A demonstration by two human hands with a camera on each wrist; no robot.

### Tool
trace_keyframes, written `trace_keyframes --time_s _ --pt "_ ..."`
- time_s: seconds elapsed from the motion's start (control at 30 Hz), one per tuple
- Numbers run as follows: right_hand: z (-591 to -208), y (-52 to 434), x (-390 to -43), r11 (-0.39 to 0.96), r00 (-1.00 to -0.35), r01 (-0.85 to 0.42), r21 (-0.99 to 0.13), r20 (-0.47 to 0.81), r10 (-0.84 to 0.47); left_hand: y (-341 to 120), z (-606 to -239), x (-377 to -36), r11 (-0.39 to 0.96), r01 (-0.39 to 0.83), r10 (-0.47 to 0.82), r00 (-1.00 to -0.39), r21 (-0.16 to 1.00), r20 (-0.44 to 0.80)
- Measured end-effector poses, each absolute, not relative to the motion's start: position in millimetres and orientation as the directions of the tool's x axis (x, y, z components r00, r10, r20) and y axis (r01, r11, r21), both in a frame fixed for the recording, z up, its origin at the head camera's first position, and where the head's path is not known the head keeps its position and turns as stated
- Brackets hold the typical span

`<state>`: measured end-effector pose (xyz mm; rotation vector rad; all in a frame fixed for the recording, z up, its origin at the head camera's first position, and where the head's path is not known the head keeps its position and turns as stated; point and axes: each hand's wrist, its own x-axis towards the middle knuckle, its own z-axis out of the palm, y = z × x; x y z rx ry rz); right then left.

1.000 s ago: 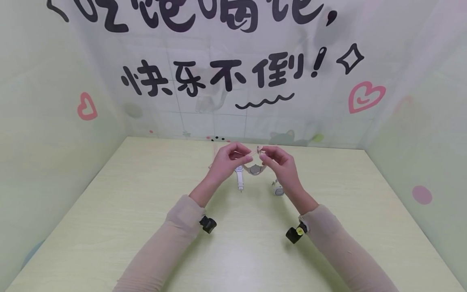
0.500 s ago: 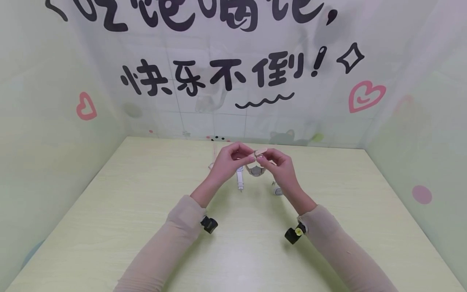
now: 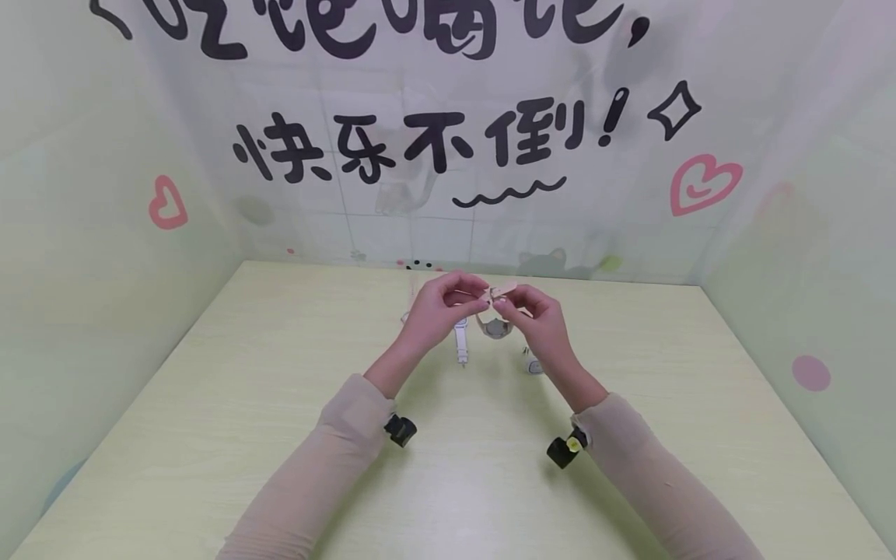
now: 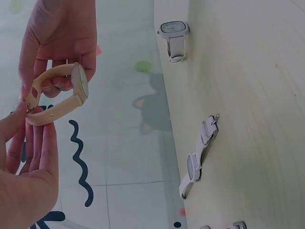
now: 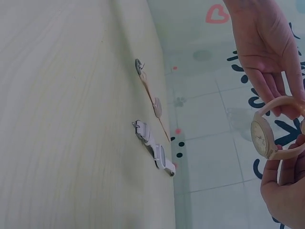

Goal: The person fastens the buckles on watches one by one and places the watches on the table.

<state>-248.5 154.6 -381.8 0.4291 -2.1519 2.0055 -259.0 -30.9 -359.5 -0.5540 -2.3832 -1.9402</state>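
— Holding what?
— Holding a pink watch (image 4: 61, 93) up in the air, over the table (image 3: 210, 404). Hanging in a loop, with the round face at the bottom.

— Pinching where?
— Pinching the two strap ends. Left hand (image 3: 437, 311) fingers (image 4: 40, 143) squeezing together on one end. Right hand (image 3: 535, 323) fingers (image 5: 281, 169) squeezing together on the other end, right beside. Fingertips of both hands nearly touching, up at the top of the loop.

— Curling or lying flat?
— Curling round the strap, both hands. Thumbs and first fingers doing the pinching. Other fingers bending in loosely behind.

— Resting on the table?
— Not resting. Lifting up off it, wrists bending, both arms reaching forward in light sleeves (image 3: 336, 451) and coming together in the middle.

— Lying under the hands?
— Lying flat, a white watch (image 4: 198, 160), just below the left hand. Standing on its strap, another white watch (image 4: 174, 38), near the right hand. Lying farther back, a thin watch (image 5: 151, 102), close to the wall (image 3: 434, 140) with black writing and pink hearts.
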Motion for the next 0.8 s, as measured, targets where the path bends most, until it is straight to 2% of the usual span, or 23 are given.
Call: trace_keyframes --time_s 0.53,0.8 --pt "-379.4 151.1 -247.0 0.131 -0.934 -0.354 -0.926 0.342 -0.104 -28.4 -363.1 -257.9 0.226 0.331 0.204 -0.936 0.916 0.288" --pt "-373.7 150.8 -246.8 0.14 -0.955 -0.294 -0.946 0.285 -0.084 -26.4 -363.8 -257.4 0.228 0.337 0.238 -0.929 0.914 0.283"
